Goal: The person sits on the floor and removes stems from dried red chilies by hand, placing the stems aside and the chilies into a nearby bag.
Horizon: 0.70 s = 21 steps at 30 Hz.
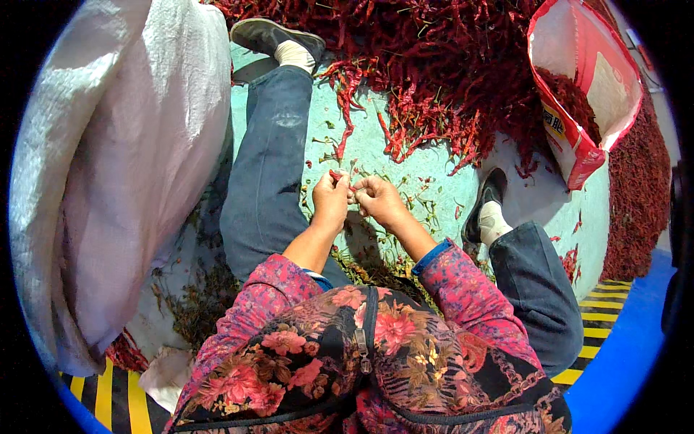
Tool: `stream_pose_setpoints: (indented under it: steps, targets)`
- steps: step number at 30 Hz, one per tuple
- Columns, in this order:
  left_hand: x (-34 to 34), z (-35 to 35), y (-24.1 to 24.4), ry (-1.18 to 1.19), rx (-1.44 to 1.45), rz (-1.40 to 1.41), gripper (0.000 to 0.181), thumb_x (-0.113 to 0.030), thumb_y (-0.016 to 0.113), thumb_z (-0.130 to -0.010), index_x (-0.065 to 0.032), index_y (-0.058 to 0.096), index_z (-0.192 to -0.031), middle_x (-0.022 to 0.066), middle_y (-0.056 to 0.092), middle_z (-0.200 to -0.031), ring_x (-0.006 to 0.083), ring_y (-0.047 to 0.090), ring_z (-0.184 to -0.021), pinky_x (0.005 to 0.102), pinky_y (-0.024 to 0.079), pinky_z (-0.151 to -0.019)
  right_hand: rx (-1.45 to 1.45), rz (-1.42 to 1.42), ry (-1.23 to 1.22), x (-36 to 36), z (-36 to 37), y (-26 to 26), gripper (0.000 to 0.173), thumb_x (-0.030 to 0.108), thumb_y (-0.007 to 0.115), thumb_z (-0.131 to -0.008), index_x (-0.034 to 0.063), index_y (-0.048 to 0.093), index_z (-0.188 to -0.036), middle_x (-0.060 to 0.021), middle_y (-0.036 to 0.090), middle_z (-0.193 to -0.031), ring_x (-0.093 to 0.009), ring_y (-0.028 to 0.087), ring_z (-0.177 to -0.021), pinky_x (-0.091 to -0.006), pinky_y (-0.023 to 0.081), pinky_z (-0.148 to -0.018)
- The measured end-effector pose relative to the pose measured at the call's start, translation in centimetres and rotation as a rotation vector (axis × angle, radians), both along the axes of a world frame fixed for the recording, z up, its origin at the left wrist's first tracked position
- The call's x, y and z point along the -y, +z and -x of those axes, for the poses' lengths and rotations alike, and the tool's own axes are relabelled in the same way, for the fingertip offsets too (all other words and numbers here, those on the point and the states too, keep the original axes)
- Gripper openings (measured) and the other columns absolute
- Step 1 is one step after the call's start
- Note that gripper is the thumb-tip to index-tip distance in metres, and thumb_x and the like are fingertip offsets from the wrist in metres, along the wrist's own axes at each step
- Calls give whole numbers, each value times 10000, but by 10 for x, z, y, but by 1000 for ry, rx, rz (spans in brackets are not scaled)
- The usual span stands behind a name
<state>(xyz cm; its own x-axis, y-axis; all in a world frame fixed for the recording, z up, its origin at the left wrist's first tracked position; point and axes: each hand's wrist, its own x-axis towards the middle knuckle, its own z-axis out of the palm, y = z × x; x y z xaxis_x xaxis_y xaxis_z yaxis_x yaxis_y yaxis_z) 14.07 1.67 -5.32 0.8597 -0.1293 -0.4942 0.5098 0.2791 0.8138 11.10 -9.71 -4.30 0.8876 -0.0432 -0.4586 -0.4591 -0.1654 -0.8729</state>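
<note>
Between my legs, my left hand (330, 202) pinches a dried red chili pepper (335, 175), whose red body shows above the thumb and forefinger. My right hand (381, 200) meets it from the right, its thumb and fingers closed at the pepper's other end. Fingers cover much of that end, so the stem is hidden. Loose stems and caps (428, 209) litter the pale green sheet (332, 120) under both hands. Just beyond lies the near edge of a large heap of dried red chilies (434, 65), with a few strays reaching towards me.
An upright red-and-white woven sack (583, 163), bearing writing, holds chilies at the right. Behind it spreads another reddish heap (637, 217). A big white woven sack (146, 163) stands at my left. Dark stem debris (200, 309) lies beside my left leg (265, 179); my right leg (534, 293) is bent.
</note>
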Motion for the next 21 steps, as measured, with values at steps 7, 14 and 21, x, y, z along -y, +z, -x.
stream_pose_setpoints:
  steps: [7, 14, 21]
  targets:
    - [-4, 4, 23, -30, 595, -556, 104, -100, 495, -805, 4, 488, -819, 133, 517, -741, 240, 516, -652, 322, 411, -576, -148, 9, -59, 4, -8, -21, 202, 155, 571, -745, 6, 553, -882, -83, 577, -631, -173, 558, -504, -289, 446, -469]
    - [-3, -5, -1, 63, -50, 1, 108, -174, 447, -841, -68, 457, -849, -16, 434, -640, 75, 416, -530, 213, 362, -490, 163, 818, 9, -13, -72, -45, 214, 227, 586, -694, 19, 538, -698, -190, 566, -723, -354, 551, -723, -438, 427, -612]
    - [-6, -6, -4, 81, -127, -40, 122, -236, 485, -847, -122, 451, -825, -54, 402, -611, 43, 387, -505, 192, 348, -418, 300, 571, 80, -4, -42, -31, 148, 151, 554, -705, 6, 531, -724, -197, 556, -683, -346, 555, -670, -391, 430, -587]
